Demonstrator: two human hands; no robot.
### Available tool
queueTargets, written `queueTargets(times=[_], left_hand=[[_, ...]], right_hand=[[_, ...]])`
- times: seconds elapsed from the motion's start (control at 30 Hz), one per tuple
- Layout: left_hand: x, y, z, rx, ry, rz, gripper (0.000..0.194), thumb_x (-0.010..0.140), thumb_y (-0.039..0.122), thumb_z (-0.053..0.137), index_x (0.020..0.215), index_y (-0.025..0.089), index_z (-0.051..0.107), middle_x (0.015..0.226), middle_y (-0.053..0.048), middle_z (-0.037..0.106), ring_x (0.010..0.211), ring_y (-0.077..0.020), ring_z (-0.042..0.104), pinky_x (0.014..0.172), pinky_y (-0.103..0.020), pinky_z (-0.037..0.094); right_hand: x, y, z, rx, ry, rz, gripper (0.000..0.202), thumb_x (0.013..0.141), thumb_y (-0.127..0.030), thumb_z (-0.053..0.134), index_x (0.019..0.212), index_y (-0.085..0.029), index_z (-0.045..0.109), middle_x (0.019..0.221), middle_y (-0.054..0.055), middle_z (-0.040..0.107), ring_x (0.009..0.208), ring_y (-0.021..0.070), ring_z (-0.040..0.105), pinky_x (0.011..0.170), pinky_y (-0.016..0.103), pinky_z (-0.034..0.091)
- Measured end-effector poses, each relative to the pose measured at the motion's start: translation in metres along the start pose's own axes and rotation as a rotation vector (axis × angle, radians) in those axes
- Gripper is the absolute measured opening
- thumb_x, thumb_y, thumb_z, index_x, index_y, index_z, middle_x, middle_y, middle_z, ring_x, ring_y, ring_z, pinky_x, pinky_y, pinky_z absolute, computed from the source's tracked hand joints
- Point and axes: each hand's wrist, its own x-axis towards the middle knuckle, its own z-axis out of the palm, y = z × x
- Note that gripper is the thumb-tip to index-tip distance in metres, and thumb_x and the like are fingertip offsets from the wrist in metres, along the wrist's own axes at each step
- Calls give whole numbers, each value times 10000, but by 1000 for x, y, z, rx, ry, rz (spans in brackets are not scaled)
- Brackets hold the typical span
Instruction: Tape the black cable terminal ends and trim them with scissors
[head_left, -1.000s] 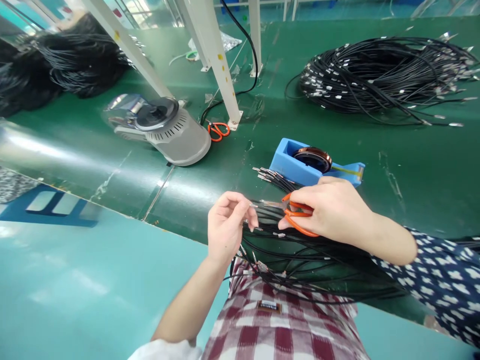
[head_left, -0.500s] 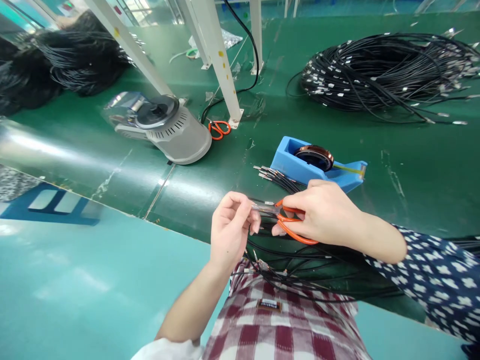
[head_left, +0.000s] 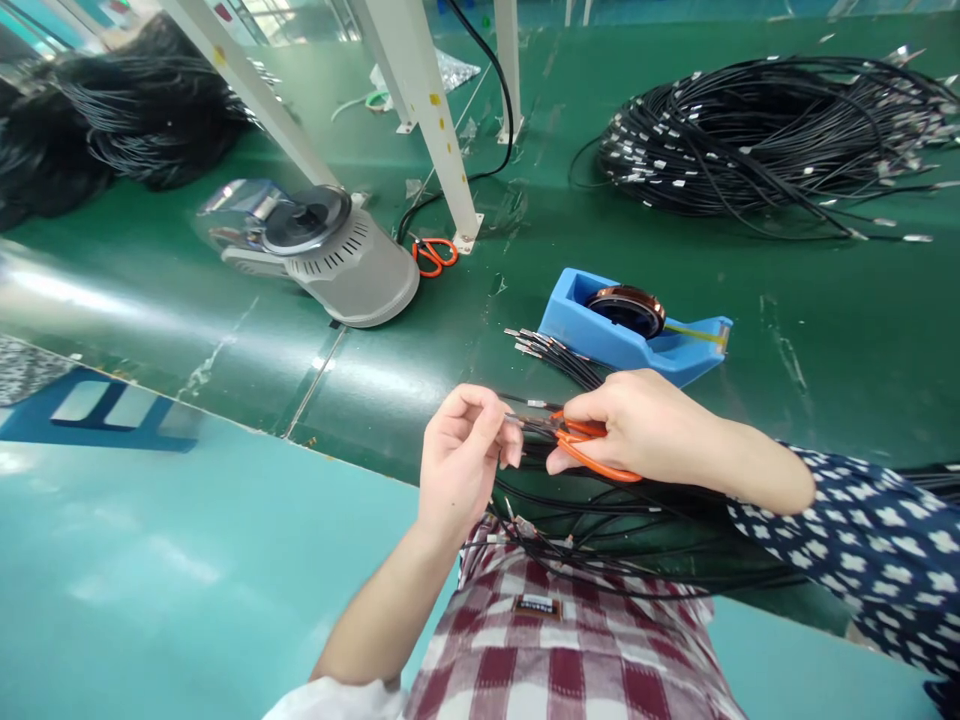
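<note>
My right hand [head_left: 637, 425] is closed on a pair of scissors [head_left: 596, 460] with orange handles, blades pointing left. Thumb and fingers of my left hand [head_left: 465, 450] are pinched together right at the blade tips; what they hold is too small and hidden to make out. Black cables [head_left: 622, 575] with pale tags run beneath both hands and along the table edge, over the checked apron [head_left: 570, 660]. Just beyond the hands lies a bundle of cable ends [head_left: 559, 357] with metal tips, against a blue tape dispenser [head_left: 607, 335] that carries a roll of amber tape.
A large coil of black cables [head_left: 720, 150] lies at the back right of the green table [head_left: 840, 310]. A grey round-based machine [head_left: 352, 270] stands at left beside second orange-handled scissors [head_left: 435, 257] and white metal posts [head_left: 435, 120]. More cable bundles [head_left: 150, 110] lie far left.
The scissors have tilted in my right hand, and their handles look closer together. My right hand has shifted slightly; my left hand keeps its pinch in nearly the same place.
</note>
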Motion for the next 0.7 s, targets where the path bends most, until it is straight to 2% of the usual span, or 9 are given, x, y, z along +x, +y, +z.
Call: queueTargets(times=[0.17, 0.33, 0.53, 0.63, 0.7], left_hand=[[-1, -1, 1, -24, -11, 15, 222, 849, 327, 715, 793, 187, 551, 600, 33, 611, 452, -84, 548, 454, -197, 382], [0, -1, 2, -39, -33, 21, 201, 868, 300, 696, 792, 182, 551, 605, 31, 604, 459, -81, 550, 461, -196, 384], [-1, -4, 0, -23, -45, 40, 195, 880, 287, 680, 794, 178, 543, 615, 33, 606, 474, -87, 570, 473, -197, 400], [0, -6, -1, -10, -57, 37, 189, 886, 293, 671, 805, 181, 542, 614, 35, 602, 477, -91, 574, 473, -199, 401], [1, -8, -4, 12, -71, 42, 185, 896, 305, 655, 814, 184, 540, 625, 32, 604, 475, -91, 567, 475, -206, 400]], right_hand=[[-1, 1, -3, 60, -38, -7, 543, 844, -689, 522, 591, -208, 530, 496, -48, 484, 451, 94, 328, 469, 250, 196], [-3, -1, -6, -80, 87, -47, 537, 863, -634, 531, 550, -199, 506, 443, -38, 435, 441, 97, 270, 483, 266, 178], [-3, -5, -7, -164, 50, -15, 535, 869, -616, 532, 538, -195, 536, 442, -17, 472, 436, 103, 319, 490, 275, 161], [0, -1, -1, -44, 0, 13, 538, 848, -639, 553, 547, -193, 535, 453, -28, 464, 440, 99, 327, 481, 272, 175], [2, 5, 5, 202, -82, 49, 529, 816, -648, 589, 556, -191, 526, 458, -45, 440, 436, 88, 335, 461, 254, 200]])
